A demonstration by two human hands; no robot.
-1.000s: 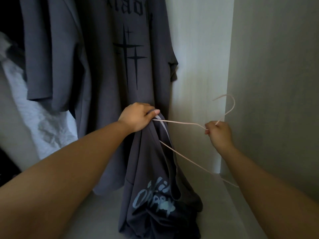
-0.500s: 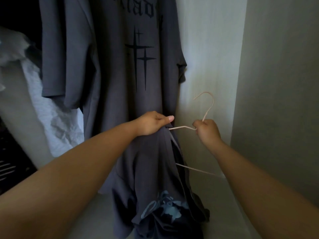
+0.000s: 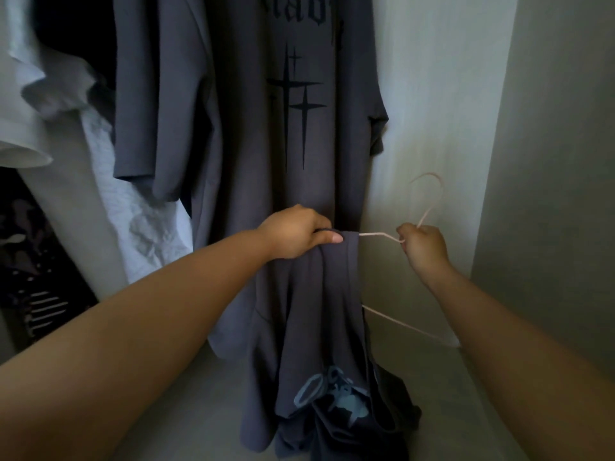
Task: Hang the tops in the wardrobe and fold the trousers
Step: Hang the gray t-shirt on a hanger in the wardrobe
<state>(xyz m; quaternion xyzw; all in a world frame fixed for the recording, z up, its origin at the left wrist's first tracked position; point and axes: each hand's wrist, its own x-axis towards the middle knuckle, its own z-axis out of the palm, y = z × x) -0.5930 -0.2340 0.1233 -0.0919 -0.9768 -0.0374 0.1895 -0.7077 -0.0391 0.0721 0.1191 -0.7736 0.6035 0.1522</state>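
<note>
Hanger (image 3: 372, 233) threading under way, by my reading. Left hand (image 3: 296, 232) grips the neck edge of the dark grey top (image 3: 319, 311), thumb flat on the cloth, likely keeping the opening taut so the wire shoulder can slide in. Right hand (image 3: 422, 246), apart from it but near and level, is fisted at the hook's base, hook upward. Top droops below the left hand. Hung tops (image 3: 299, 144) are behind both hands. Forearms extended, converging.

The bunched shirt (image 3: 319, 311) is dark grey with a pale blue print. The hanger (image 3: 372, 234) is pale pink. The hanging shirt (image 3: 239, 144) is grey with black crosses and lettering. A top (image 3: 33, 78) at left is white; the wardrobe wall (image 3: 432, 78) is off-white.
</note>
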